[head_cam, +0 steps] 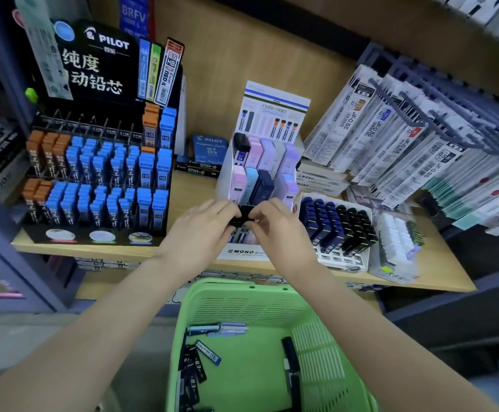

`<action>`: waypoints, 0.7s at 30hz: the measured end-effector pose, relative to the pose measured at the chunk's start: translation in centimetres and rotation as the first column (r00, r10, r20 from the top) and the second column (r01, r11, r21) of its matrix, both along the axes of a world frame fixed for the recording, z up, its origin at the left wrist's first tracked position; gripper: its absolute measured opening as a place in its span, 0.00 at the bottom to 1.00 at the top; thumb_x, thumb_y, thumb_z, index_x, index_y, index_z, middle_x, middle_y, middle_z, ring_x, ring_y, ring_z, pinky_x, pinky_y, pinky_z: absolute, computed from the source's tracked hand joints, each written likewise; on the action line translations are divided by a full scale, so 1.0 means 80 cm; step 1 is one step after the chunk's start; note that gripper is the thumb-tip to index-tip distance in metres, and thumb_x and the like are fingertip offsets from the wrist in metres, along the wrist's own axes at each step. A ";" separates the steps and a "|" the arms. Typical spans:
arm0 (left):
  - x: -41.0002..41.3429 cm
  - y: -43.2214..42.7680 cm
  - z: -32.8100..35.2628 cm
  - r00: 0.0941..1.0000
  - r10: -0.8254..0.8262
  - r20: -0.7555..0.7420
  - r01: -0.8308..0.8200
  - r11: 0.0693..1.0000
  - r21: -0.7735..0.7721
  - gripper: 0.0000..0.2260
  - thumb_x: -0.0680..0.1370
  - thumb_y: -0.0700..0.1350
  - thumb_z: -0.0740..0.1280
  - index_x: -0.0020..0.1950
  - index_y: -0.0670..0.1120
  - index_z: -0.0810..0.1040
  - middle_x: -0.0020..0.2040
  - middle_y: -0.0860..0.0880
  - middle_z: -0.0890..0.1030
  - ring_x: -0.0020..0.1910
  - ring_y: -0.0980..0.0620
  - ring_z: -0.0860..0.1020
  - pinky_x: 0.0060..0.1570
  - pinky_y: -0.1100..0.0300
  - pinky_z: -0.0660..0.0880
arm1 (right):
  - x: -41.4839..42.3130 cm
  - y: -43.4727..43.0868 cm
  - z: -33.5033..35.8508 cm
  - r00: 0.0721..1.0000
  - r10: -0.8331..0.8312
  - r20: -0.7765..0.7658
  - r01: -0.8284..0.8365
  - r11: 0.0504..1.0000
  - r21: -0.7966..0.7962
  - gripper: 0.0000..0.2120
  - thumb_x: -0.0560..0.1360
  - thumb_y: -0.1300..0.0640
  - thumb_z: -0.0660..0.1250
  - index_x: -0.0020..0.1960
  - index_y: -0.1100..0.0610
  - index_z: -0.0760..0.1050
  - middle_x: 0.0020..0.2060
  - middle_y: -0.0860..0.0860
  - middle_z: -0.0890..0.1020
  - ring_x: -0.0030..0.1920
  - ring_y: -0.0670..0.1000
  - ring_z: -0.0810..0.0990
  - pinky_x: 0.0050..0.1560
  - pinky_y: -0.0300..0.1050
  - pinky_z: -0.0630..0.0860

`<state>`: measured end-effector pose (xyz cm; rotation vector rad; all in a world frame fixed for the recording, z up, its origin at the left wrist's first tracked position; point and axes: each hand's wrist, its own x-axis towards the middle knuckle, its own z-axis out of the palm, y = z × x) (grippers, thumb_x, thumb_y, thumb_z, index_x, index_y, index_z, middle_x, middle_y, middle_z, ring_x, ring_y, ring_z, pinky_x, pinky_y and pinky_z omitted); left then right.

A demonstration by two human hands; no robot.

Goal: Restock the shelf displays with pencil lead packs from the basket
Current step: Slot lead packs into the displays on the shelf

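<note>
My left hand (203, 226) and my right hand (278, 224) meet over the front row of the white MONO display (223, 179). Both pinch a black pencil lead pack (243, 217) between their fingertips. The display's rear rows hold pink, lilac, blue and navy packs, plus one black pack at the back left. Below my forearms stands the green basket (251, 304), with several black, blue and lilac lead packs (203, 349) lying loose on its floor.
The black Pilot rack (99, 171) of blue and orange lead cases fills the shelf's left. A white tray of navy and black cases (335, 226) sits right of the MONO display. Hanging refill packs (414, 144) crowd the right side. The wooden shelf edge (93, 251) runs in front.
</note>
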<state>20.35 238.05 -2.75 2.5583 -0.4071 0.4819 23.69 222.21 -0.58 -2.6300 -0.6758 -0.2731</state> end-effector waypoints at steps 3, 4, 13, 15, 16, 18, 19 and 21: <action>-0.002 0.000 0.002 0.999 -0.009 0.035 0.007 0.998 0.060 0.10 0.74 0.37 0.70 0.54 0.42 0.77 0.51 0.47 0.80 0.51 0.45 0.78 0.47 0.52 0.74 | -0.008 -0.004 -0.003 0.987 -0.003 0.158 0.013 0.998 -0.065 0.06 0.76 0.58 0.65 0.50 0.57 0.78 0.44 0.51 0.79 0.41 0.53 0.79 0.33 0.39 0.68; -0.003 0.000 0.002 0.998 -0.014 0.054 0.009 0.996 0.087 0.11 0.72 0.36 0.72 0.53 0.42 0.78 0.50 0.47 0.81 0.49 0.44 0.79 0.46 0.52 0.75 | -0.012 -0.007 -0.005 0.978 0.003 0.210 0.014 0.997 -0.078 0.06 0.75 0.58 0.64 0.49 0.57 0.79 0.43 0.51 0.80 0.40 0.53 0.79 0.33 0.37 0.67; -0.056 -0.014 -0.023 0.986 -0.078 0.147 0.031 0.954 0.299 0.11 0.75 0.43 0.59 0.52 0.42 0.77 0.49 0.45 0.78 0.48 0.47 0.73 0.50 0.55 0.64 | -0.084 -0.090 -0.075 0.984 0.037 0.174 -0.039 0.999 0.006 0.08 0.75 0.57 0.56 0.54 0.54 0.69 0.46 0.49 0.77 0.48 0.46 0.70 0.50 0.36 0.65; -0.069 -0.031 -0.045 0.984 -0.167 0.060 0.137 0.930 0.341 0.10 0.75 0.44 0.59 0.52 0.44 0.76 0.48 0.47 0.78 0.48 0.48 0.75 0.51 0.55 0.65 | -0.097 -0.116 -0.112 0.996 0.037 0.081 -0.034 0.999 -0.028 0.09 0.75 0.57 0.56 0.54 0.53 0.70 0.45 0.49 0.77 0.48 0.46 0.72 0.48 0.34 0.68; -0.075 -0.039 -0.062 0.981 -0.195 -0.006 0.184 0.915 0.358 0.10 0.75 0.45 0.59 0.52 0.45 0.76 0.48 0.48 0.78 0.48 0.50 0.76 0.52 0.56 0.68 | -0.103 -0.128 -0.132 0.999 0.034 0.011 -0.033 0.999 -0.033 0.08 0.76 0.58 0.58 0.54 0.53 0.71 0.46 0.49 0.78 0.49 0.47 0.74 0.48 0.36 0.72; -0.081 -0.056 -0.094 0.958 -0.226 -0.174 0.276 0.887 0.371 0.10 0.75 0.47 0.60 0.53 0.46 0.76 0.49 0.49 0.78 0.48 0.52 0.78 0.52 0.55 0.75 | -0.111 -0.151 -0.174 0.986 0.021 -0.166 -0.034 0.997 -0.072 0.10 0.75 0.62 0.63 0.55 0.55 0.74 0.48 0.50 0.79 0.50 0.50 0.78 0.51 0.44 0.78; -0.082 -0.065 -0.108 0.931 -0.222 -0.289 0.322 0.872 0.368 0.11 0.76 0.48 0.61 0.56 0.47 0.75 0.52 0.50 0.78 0.51 0.52 0.77 0.54 0.54 0.76 | -0.114 -0.160 -0.194 0.965 0.000 -0.262 -0.031 0.993 -0.114 0.12 0.75 0.64 0.64 0.58 0.56 0.75 0.51 0.51 0.79 0.52 0.51 0.79 0.54 0.45 0.78; -0.080 -0.082 -0.143 0.822 -0.185 -0.539 0.399 0.862 0.313 0.17 0.80 0.51 0.58 0.67 0.47 0.69 0.64 0.50 0.72 0.63 0.51 0.71 0.66 0.55 0.66 | -0.122 -0.179 -0.232 0.878 -0.036 -0.477 -0.050 0.985 -0.165 0.15 0.79 0.61 0.61 0.64 0.55 0.72 0.59 0.51 0.76 0.58 0.51 0.77 0.60 0.44 0.74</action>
